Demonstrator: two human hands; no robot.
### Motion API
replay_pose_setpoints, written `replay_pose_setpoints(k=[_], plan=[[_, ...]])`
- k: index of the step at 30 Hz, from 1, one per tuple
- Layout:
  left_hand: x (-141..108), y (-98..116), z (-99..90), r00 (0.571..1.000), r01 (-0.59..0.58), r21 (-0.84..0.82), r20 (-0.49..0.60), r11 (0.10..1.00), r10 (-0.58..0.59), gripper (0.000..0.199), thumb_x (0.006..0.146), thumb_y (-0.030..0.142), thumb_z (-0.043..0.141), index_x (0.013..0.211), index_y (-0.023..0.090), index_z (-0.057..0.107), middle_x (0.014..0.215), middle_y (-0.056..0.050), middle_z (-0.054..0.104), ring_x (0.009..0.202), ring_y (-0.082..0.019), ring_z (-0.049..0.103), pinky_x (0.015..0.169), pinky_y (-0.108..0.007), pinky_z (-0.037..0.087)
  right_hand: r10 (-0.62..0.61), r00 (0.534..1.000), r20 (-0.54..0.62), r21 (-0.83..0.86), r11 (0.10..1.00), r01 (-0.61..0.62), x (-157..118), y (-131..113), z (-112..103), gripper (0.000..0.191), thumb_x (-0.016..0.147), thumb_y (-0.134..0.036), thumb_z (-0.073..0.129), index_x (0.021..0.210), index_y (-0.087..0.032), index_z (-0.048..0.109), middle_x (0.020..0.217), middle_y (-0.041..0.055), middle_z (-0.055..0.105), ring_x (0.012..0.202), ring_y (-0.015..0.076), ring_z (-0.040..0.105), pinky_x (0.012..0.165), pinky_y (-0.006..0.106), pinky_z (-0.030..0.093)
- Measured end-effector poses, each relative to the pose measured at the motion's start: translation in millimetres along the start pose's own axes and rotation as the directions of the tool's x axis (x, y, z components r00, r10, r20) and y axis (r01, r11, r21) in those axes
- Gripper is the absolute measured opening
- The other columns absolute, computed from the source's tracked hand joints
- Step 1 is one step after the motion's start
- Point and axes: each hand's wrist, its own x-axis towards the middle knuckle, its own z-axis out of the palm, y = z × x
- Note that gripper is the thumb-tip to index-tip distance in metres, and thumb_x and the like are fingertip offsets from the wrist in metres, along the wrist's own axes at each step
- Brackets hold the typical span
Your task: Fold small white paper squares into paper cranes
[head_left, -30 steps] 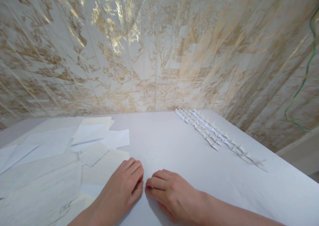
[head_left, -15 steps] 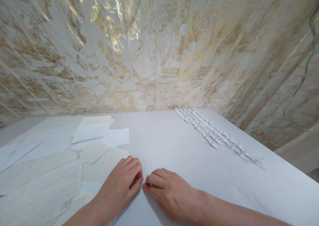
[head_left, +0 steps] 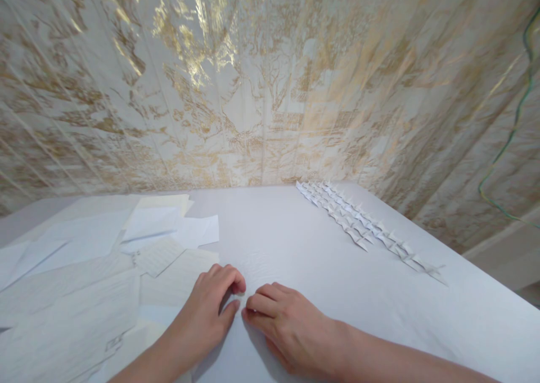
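My left hand is over the white table, beside the loose papers. Its thumb and curled fingertips are a little apart, with nothing visible between them. Just to the right, my right hand has its thumb and fingers pinched together, the fingertips close to those of my left hand. Whatever the right fingers hold, if anything, is too small or hidden to make out.
Overlapping sheets of paper, some with writing, cover the left of the table. Several small folded white paper pieces stand in slanting rows at the right. Behind is a gold-patterned wall; a green cord hangs at the right.
The thumb and fingertips of my left hand have parted. My right hand has stayed nearly in place, still pinched.
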Motion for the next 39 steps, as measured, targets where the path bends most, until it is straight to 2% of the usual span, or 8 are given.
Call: replay_pose_setpoints(k=[6, 10, 14, 21, 25, 29, 34, 39], plan=[[3, 0, -1.6, 1.000, 0.025, 0.015, 0.004, 1.000, -0.025, 0.023, 0.072, 0.006, 0.045, 0.084, 0.024, 0.054, 0.088, -0.002, 0.063, 0.091, -0.025, 0.055, 0.085, -0.042, 0.040, 0.008, 0.999, 0.041, -0.009, 1.000, -0.008, 0, -1, -2, 0.020, 0.089, -0.009, 0.058, 0.107, -0.014, 0.061, 0.102, 0.0081, 0.067, 0.093, 0.0234, 0.056, 0.087, 0.034, 0.045], [0, -4, -0.3, 0.998, -0.052, 0.029, -0.028, 0.998, 0.053, 0.023, 0.086, 0.010, 0.040, 0.088, 0.024, 0.058, 0.091, -0.003, 0.064, 0.092, -0.025, 0.056, 0.084, -0.041, 0.042, 0.020, 0.999, 0.029, -0.001, 1.000, -0.020, -2, -1, -2, 0.018, 0.091, -0.010, 0.057, 0.108, -0.015, 0.061, 0.106, 0.0079, 0.068, 0.095, 0.0227, 0.056, 0.089, 0.033, 0.046], [-6, -5, -1.4, 0.993, -0.109, 0.124, -0.029, 0.986, 0.114, 0.016, 0.091, 0.023, 0.054, 0.105, 0.025, 0.063, 0.111, -0.005, 0.063, 0.105, -0.027, 0.054, 0.091, -0.043, 0.043, 0.008, 1.000, 0.013, -0.026, 1.000, -0.008, -2, 0, -1, 0.017, 0.093, -0.012, 0.058, 0.110, -0.015, 0.060, 0.106, 0.0084, 0.067, 0.094, 0.0227, 0.056, 0.087, 0.033, 0.046], [-4, 4, -7.5, 0.995, -0.091, 0.164, 0.059, 0.982, 0.082, 0.012, 0.086, 0.014, 0.057, 0.091, 0.023, 0.061, 0.107, -0.004, 0.064, 0.103, -0.026, 0.054, 0.089, -0.040, 0.043, -0.012, 1.000, 0.009, -0.022, 1.000, 0.012, -4, 6, -7, 0.022, 0.097, -0.014, 0.059, 0.119, -0.016, 0.060, 0.111, 0.0079, 0.067, 0.101, 0.0223, 0.055, 0.088, 0.034, 0.045], [-2, 6, -7.9, 0.996, -0.075, 0.154, 0.052, 0.985, 0.068, 0.010, 0.086, 0.014, 0.056, 0.089, 0.024, 0.060, 0.105, -0.003, 0.064, 0.103, -0.025, 0.054, 0.088, -0.040, 0.043, 0.027, 0.999, 0.028, -0.009, 1.000, -0.027, -7, 8, -14, 0.026, 0.088, -0.008, 0.063, 0.111, -0.018, 0.065, 0.112, 0.0070, 0.068, 0.099, 0.0228, 0.056, 0.086, 0.034, 0.044], [-5, 6, -6.2, 0.997, -0.070, 0.142, 0.045, 0.987, 0.064, 0.016, 0.086, 0.012, 0.054, 0.095, 0.023, 0.061, 0.108, -0.004, 0.063, 0.104, -0.025, 0.053, 0.090, -0.040, 0.043, 0.038, 0.999, -0.035, 0.124, 0.992, -0.033, -11, 12, -15, 0.032, 0.077, 0.001, 0.062, 0.101, -0.019, 0.070, 0.110, 0.0036, 0.070, 0.096, 0.0206, 0.058, 0.087, 0.032, 0.045], [-6, 6, -5.0, 0.992, -0.122, 0.116, 0.043, 0.986, 0.118, 0.024, 0.086, 0.008, 0.050, 0.099, 0.025, 0.061, 0.113, -0.003, 0.063, 0.110, -0.025, 0.052, 0.093, -0.040, 0.042, 0.219, 0.960, -0.175, 0.276, 0.947, -0.166, -11, 18, -8, 0.033, 0.078, 0.004, 0.058, 0.096, -0.019, 0.072, 0.099, 0.0045, 0.069, 0.091, 0.0203, 0.058, 0.084, 0.031, 0.046], [-4, 9, -8.1, 0.994, -0.088, 0.040, 0.072, 0.995, 0.085, 0.018, 0.082, 0.007, 0.049, 0.090, 0.023, 0.053, 0.107, -0.003, 0.064, 0.105, -0.025, 0.053, 0.091, -0.042, 0.040, 0.383, 0.905, -0.184, 0.378, 0.878, -0.294, -5, 13, -1, 0.013, 0.085, -0.009, 0.071, 0.092, -0.020, 0.071, 0.096, 0.0036, 0.065, 0.092, 0.0205, 0.056, 0.086, 0.034, 0.044]])
